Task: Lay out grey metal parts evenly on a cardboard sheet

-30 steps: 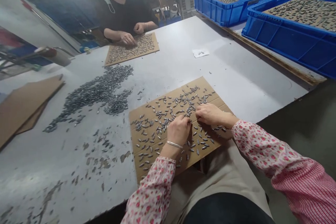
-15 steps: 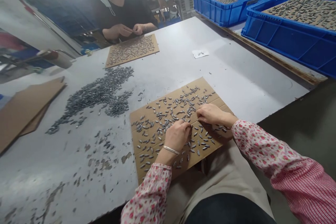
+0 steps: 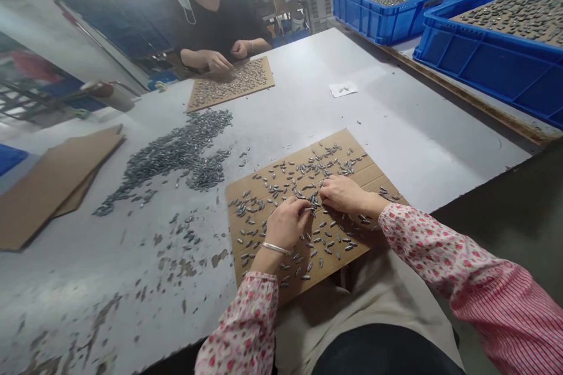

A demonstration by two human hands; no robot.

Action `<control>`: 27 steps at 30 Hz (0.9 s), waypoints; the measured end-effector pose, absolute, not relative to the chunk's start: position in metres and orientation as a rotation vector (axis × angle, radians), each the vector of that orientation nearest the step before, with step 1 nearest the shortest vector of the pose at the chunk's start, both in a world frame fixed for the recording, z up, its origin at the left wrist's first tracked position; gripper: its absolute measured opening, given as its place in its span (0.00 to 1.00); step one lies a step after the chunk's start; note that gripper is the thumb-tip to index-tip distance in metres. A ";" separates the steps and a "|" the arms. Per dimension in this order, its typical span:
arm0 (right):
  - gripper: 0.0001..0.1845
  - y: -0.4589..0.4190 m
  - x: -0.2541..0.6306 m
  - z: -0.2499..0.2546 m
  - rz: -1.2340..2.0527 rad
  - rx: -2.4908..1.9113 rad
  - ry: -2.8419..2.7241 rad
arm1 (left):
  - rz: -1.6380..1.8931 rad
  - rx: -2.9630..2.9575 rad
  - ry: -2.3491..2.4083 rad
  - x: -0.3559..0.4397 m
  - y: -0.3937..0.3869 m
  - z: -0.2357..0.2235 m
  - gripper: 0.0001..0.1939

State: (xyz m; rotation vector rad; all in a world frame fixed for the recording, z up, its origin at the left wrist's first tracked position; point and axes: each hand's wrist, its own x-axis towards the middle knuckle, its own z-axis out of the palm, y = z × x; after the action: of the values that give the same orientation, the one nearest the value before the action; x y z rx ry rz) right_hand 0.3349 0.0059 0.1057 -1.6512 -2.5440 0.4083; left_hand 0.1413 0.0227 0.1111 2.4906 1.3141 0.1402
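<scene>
A brown cardboard sheet lies at the table's near edge, with many small grey spindle-shaped metal pieces scattered over it. Over its middle, my left hand has thumb and fingers closed in a pinch beside a cluster of pieces. My right hand is close by on the right, fingers bent down and pressed together at the same cluster. What either pinch holds is too small and hidden to make out. Pieces lie more spread out towards the sheet's near edge.
A long heap of metal pieces is on the white table, left of the sheet. Flat cardboard lies far left. Across, a co-worker's hands are over another covered sheet. Blue crates stand at right.
My right hand has moved left, nearer my left hand, and uncovered pieces at the sheet's right side. The left fingers have lifted slightly. The co-worker's hands have moved apart. The view has shifted a little.
</scene>
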 end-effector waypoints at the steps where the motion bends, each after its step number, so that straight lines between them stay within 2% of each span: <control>1: 0.12 0.005 0.337 0.109 0.420 -1.661 -2.558 | 0.116 2.505 1.310 0.142 0.021 0.111 0.09; 6: 0.08 0.001 0.349 0.109 0.473 -1.741 -2.575 | 0.059 2.612 1.223 0.144 0.016 0.102 0.11; 13: 0.08 0.000 0.344 0.098 0.439 -1.692 -2.464 | -0.073 2.664 1.183 0.143 0.016 0.103 0.10; 21: 0.06 -0.008 0.336 0.101 0.514 -1.496 -2.636 | 0.074 2.512 1.140 0.132 0.017 0.103 0.09; 24: 0.08 0.001 0.334 0.094 0.494 -1.555 -2.549 | 0.157 2.513 1.241 0.136 0.021 0.106 0.10; 27: 0.09 0.009 0.327 0.090 0.430 -1.642 -2.448 | 0.087 2.580 1.327 0.144 0.022 0.106 0.10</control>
State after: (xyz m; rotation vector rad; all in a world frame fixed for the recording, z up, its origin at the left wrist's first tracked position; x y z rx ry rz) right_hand 0.3272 0.0087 0.0895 -1.6416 -2.4484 0.4304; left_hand 0.1442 0.0224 0.1061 2.5796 1.3273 0.0874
